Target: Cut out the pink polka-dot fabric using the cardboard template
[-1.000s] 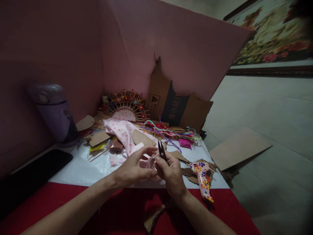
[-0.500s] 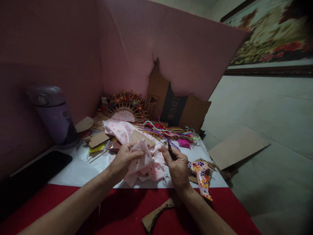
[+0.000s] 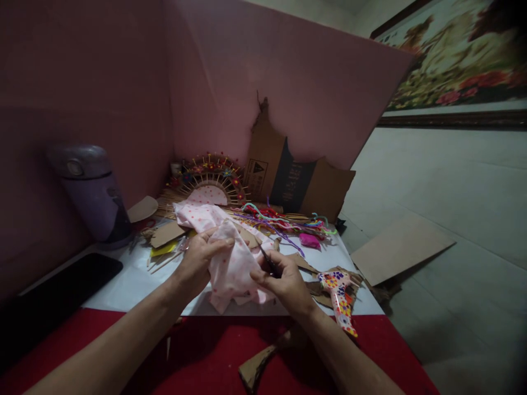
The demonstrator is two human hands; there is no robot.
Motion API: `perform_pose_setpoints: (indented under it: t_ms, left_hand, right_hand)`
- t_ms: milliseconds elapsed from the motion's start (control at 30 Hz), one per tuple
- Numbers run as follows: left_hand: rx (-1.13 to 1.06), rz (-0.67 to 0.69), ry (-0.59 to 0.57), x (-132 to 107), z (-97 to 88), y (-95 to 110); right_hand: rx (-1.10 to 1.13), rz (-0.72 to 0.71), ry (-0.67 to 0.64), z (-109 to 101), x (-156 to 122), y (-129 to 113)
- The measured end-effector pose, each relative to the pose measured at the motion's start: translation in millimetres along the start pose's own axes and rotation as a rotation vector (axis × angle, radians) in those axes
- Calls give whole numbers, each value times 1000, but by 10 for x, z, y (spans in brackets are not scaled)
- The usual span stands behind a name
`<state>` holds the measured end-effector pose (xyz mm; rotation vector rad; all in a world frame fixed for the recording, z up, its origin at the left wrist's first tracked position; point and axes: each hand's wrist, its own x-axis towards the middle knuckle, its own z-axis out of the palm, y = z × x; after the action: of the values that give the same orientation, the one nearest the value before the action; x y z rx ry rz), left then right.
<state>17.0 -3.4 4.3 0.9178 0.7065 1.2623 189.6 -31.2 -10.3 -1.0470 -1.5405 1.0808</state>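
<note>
My left hand (image 3: 201, 255) pinches a pale pink cloth (image 3: 233, 269) with red dots, which hangs in folds over the white sheet. Dark-handled scissors (image 3: 269, 262) are in my right hand (image 3: 288, 282), with the blades pointing up and left beside the cloth's right edge. Whether the blades touch the cloth I cannot tell. Behind the raised cloth lies a piece of tan cardboard (image 3: 247, 236) on more of the dotted cloth. To the right of my right hand lies a flower-patterned glue gun (image 3: 340, 293) on cardboard scraps.
A purple bottle (image 3: 93, 197) and a black phone (image 3: 74, 280) are on the left. Behind stand a fan-shaped stick craft (image 3: 209, 178) and a torn cardboard sheet (image 3: 296, 175). Colourful pipe cleaners (image 3: 284, 219) and a pink packet (image 3: 309, 240) lie nearby. A curved cardboard strip (image 3: 263, 362) rests in front.
My right hand has moved left and turned the scissors toward the cloth. My left hand has shifted slightly left and up, drawing the cloth into a taller fold.
</note>
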Motion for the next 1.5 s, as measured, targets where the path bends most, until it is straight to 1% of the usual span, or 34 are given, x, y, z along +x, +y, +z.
perform_pose_setpoints:
  t_ms: [100, 167, 233, 300, 367, 467, 500, 533, 600, 700, 767, 833, 900, 967, 1067, 1133, 1233, 1333, 1433, 1500]
  left_hand:
    - [11, 48, 64, 49, -44, -7]
    - [29, 68, 126, 92, -79, -14]
    - [47, 87, 167, 129, -107, -21]
    - [63, 80, 197, 152, -125, -28]
    - [52, 8, 153, 159, -139, -35]
    - [47, -150, 2, 159, -161, -44]
    - [67, -185, -17, 159, -167, -45]
    - [92, -204, -17, 160, -172, -45]
    - [102, -193, 16, 161, -174, -47]
    - [-7, -180, 36, 151, -158, -65]
    - [-67, -257, -5, 139, -140, -91]
    - [-68, -214, -22, 129, -120, -120]
    - [-29, -125, 17, 125, -98, -149]
    - [5, -33, 111, 129, -75, -179]
    - [4, 35, 245, 142, -43, -236]
    - [13, 55, 279, 147, -28, -272]
    - [-10, 44, 238, 136, -21, -288]
    - [-50, -35, 172, 102, -19, -252]
    - [-30, -140, 131, 57, -4, -204]
    - [-49, -148, 98, 30, 20, -181]
  right_hand:
    - [136, 120, 6, 14, 17, 42]
    - [196, 171, 20, 15, 28, 68]
    - [218, 204, 30, 9, 36, 85]
    - [231, 234, 39, -1, 43, 96]
    - [243, 255, 49, -14, 53, 108]
    - [252, 258, 75, -41, 77, 133]
    - [256, 254, 87, -50, 86, 142]
    - [259, 249, 98, -59, 95, 150]
    - [265, 238, 112, -68, 106, 158]
    - [261, 218, 134, -58, 100, 144]
    - [251, 202, 152, -42, 86, 121]
    - [244, 185, 159, -28, 72, 99]
    - [242, 171, 151, -19, 65, 86]
    - [241, 164, 126, -9, 64, 86]
    - [238, 167, 71, 23, 63, 113]
    - [235, 175, 39, 53, 58, 143]
    - [228, 187, 5, 91, 49, 189]
    - [226, 195, -21, 103, 42, 216]
    - [241, 204, -45, 96, 32, 212]
    - [255, 212, -59, 90, 26, 197]
